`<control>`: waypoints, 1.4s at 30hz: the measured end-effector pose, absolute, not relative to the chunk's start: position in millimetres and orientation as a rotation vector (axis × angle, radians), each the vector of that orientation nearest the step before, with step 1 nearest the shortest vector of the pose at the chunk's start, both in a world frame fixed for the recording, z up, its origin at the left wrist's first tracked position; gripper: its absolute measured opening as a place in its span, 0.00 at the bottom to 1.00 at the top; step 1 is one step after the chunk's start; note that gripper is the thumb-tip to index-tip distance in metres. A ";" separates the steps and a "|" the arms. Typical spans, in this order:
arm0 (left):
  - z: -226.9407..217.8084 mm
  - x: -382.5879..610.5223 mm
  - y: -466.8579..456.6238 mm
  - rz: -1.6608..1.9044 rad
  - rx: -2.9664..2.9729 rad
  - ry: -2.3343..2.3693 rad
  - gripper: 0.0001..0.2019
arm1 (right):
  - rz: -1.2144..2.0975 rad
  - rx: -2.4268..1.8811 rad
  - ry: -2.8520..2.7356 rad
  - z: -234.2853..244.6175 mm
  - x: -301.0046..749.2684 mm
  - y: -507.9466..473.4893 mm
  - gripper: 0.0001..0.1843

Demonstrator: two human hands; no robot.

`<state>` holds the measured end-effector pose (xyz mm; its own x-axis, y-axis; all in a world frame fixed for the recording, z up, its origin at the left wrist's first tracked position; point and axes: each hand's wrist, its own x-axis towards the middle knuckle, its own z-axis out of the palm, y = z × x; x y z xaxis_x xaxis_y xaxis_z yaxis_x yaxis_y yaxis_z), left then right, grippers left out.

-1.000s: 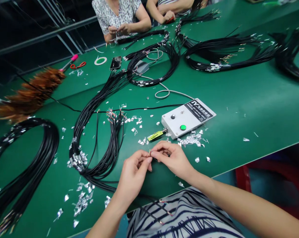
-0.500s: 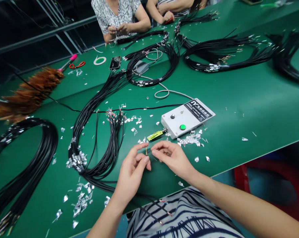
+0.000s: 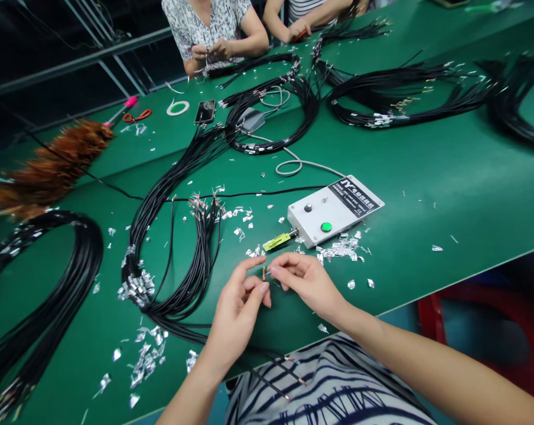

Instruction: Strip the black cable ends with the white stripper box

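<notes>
Between thumb and fingers, my left hand (image 3: 243, 301) pinches a cable whose stripped end shows thin coloured wires (image 3: 264, 272). My right hand (image 3: 309, 282) is closed at the tips on the fine wires of that same end, from the right. Just beyond the fingertips sits a grey-white box (image 3: 335, 206) with a green button, a black knob and a yellow-green clip (image 3: 277, 241) on its shaft. Left of my hands a bundle of black cables (image 3: 191, 301) curves over the green table, with frayed wire ends. More cable ends hang over my lap.
Foil scraps (image 3: 344, 248) lie around the box and cables. Further coils of black cable (image 3: 72, 260) rest left and at the back. Scissors (image 3: 137, 115), a tape roll (image 3: 178, 108), a phone (image 3: 205, 112) and a brown feathery duster (image 3: 67, 159) lie back left. Co-workers sit opposite.
My fingers have shifted slightly at the wire end, and the thin wires now sit at a different angle. At the back, a co-worker's hand has moved a little.
</notes>
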<state>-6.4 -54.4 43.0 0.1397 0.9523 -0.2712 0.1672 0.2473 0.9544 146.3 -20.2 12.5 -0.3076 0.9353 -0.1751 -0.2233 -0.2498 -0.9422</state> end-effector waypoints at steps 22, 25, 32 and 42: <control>42.4 -4.8 -48.2 0.847 1.162 1.228 0.09 | 1.498 -1.090 -1.551 9.0 156.8 -20.3 0.07; 38.6 -0.7 -50.2 0.907 1.103 1.277 0.09 | 1.382 -1.074 -1.676 13.3 159.7 -20.4 0.06; 37.3 5.1 -52.2 0.947 1.214 1.416 0.12 | 1.448 -1.062 -1.679 12.0 163.3 -21.7 0.06; 35.1 13.3 -52.8 1.069 0.981 1.326 0.08 | 1.461 -1.087 -1.693 10.3 165.3 -25.9 0.09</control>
